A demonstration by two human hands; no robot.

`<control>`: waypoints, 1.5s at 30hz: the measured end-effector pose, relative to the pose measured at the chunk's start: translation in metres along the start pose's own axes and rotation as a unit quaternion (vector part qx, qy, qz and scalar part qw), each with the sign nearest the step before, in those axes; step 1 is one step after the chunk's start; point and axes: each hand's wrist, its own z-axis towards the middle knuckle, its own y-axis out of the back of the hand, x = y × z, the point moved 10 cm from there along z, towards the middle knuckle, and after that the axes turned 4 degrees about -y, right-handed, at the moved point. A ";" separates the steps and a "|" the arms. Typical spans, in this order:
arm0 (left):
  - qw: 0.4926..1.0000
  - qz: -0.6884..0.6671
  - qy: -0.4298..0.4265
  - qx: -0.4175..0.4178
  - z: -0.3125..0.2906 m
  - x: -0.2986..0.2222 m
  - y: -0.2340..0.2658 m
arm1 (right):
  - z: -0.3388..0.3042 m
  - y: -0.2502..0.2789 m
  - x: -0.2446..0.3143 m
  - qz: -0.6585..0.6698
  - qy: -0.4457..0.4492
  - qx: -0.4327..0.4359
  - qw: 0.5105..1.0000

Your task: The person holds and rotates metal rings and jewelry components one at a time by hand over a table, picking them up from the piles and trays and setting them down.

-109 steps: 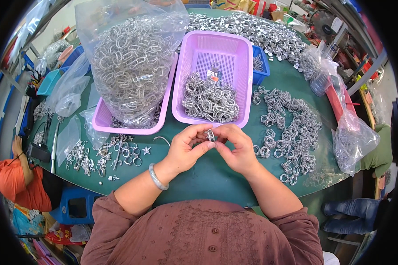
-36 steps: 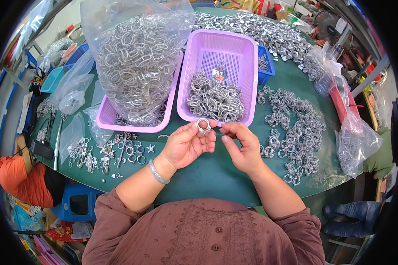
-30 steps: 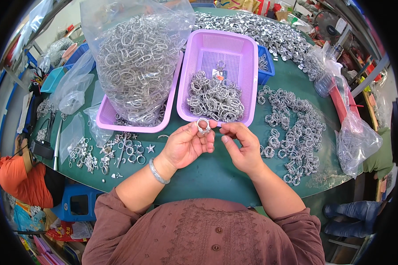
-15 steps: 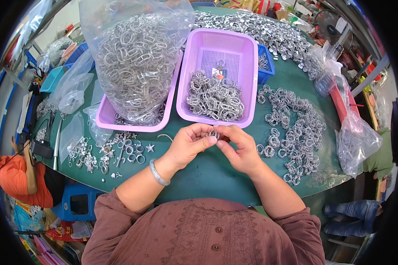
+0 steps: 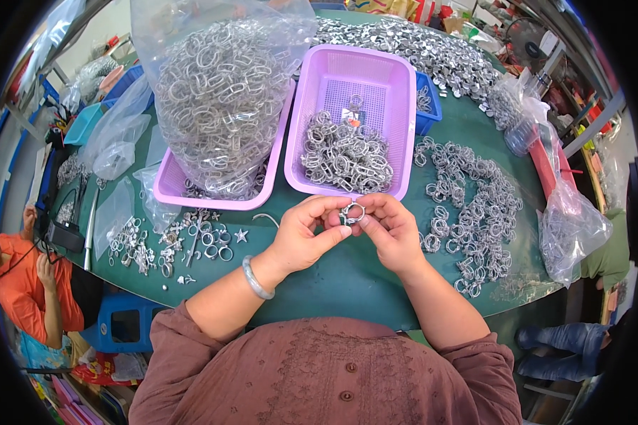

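Between my two hands, just in front of the right purple basket, is a small silver metal ring [image 5: 352, 212]. My left hand [image 5: 310, 230] pinches its left side with thumb and fingers, where another small metal part may sit half hidden. On the opposite side my right hand [image 5: 390, 234] grips the ring with thumb and forefinger. Silver oblong links and rings lie heaped [image 5: 347, 156] in the near half of the purple basket [image 5: 410, 106]. To the right of my right hand, linked ring pieces [image 5: 475, 205] spread over the green table [image 5: 319, 290].
A big clear bag of metal links [image 5: 216, 106] stands in the left purple basket [image 5: 213, 204]. Loose rings and a star [image 5: 241, 235] lie at left. Flat silver pieces [image 5: 418, 60] cover the table's far side, near a blue bin [image 5: 434, 113]. A person in orange [image 5: 32, 290] sits at left.
My fingers have shifted and spread a little, so the ring now shows more fully, facing up between them. The person at left has moved their arms.
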 end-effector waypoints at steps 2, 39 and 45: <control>0.999 0.041 -0.025 0.003 0.001 -0.007 -0.001 | 0.001 0.000 -0.003 0.054 -0.021 0.006 0.998; 0.953 0.233 -0.180 -0.075 -0.004 -0.041 0.012 | -0.006 -0.026 -0.025 0.029 -0.158 0.118 0.980; 0.943 0.249 -0.183 -0.120 0.001 -0.045 0.020 | -0.008 -0.029 -0.024 0.011 -0.131 0.135 0.982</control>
